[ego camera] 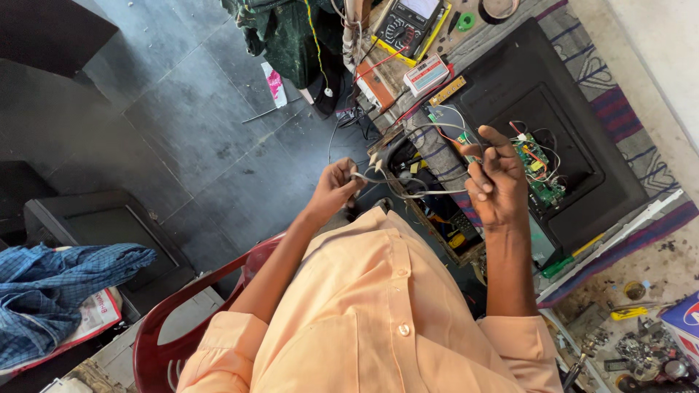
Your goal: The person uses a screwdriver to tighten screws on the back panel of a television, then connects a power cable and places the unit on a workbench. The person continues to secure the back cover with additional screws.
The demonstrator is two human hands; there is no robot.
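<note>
A grey cable [408, 191] hangs in a loop between both hands, above the tabletop [655, 269] edge. The left hand [336, 185] pinches one end tight. The right hand [497, 182] grips the other end. Just behind sits a green board [539, 171] in a black case [582, 138].

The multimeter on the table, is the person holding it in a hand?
No, the multimeter lies on the table, while the left hand and the right hand hold a grey cable between them.
</note>
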